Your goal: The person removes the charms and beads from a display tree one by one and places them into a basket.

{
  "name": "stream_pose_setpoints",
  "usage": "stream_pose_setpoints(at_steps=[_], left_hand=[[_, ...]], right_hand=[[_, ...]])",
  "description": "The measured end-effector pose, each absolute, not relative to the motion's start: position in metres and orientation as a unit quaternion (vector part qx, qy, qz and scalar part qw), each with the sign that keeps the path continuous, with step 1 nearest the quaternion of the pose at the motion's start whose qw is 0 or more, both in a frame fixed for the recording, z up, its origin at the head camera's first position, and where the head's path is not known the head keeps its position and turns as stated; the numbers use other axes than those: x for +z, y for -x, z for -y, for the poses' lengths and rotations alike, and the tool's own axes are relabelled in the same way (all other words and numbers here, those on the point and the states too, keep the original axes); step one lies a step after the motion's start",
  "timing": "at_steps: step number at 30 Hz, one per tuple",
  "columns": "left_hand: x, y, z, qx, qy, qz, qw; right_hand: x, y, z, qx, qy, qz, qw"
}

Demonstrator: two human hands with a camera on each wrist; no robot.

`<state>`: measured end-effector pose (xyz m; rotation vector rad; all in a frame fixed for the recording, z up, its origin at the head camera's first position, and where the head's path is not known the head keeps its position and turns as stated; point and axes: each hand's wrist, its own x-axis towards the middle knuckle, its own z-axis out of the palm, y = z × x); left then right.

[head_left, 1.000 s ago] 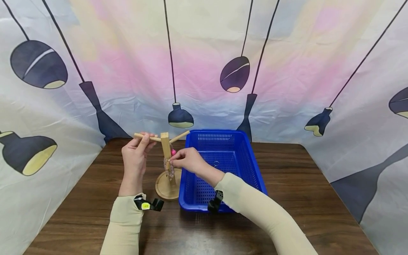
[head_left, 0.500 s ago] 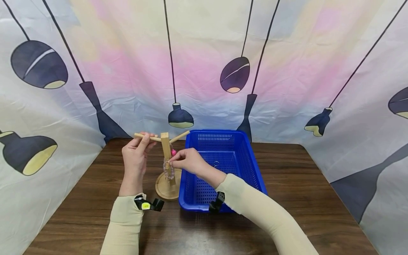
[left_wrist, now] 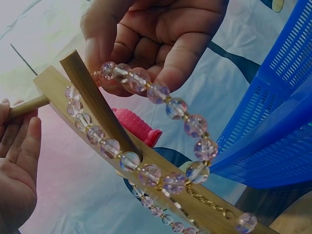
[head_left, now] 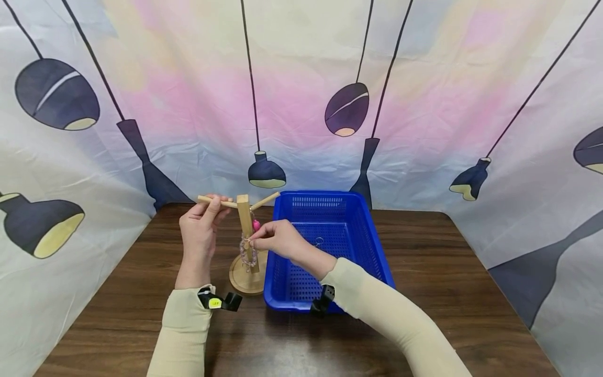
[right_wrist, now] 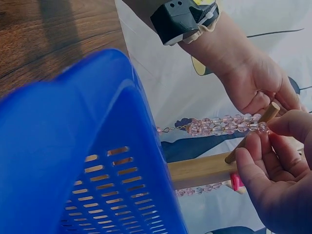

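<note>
The right hand (head_left: 278,238) pinches a pink round-beaded bracelet (left_wrist: 175,108) by a tan wooden stand (head_left: 244,214); the left hand (head_left: 199,225) holds a round peg (head_left: 203,199).

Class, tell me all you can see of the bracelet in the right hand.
The bracelet is a loop of clear, pinkish, round beads that look like glass, with golden spacers. A golden chain ending in a bead trails at its lower end. The right hand pinches its top; it hangs in front of the wooden post, seemingly looped around a peg.
</note>
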<state>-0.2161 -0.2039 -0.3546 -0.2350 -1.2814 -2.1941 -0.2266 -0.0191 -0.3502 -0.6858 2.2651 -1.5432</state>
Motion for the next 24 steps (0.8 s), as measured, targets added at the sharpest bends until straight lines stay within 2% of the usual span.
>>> stream_pose_setpoints(at_steps=[24], left_hand=[[-0.3549,0.2158,0.2035,-0.818,0.093,0.486,0.292]], right_hand=[[-0.3498,0.2205,0.0158,-0.556,0.237,-0.778,0.17]])
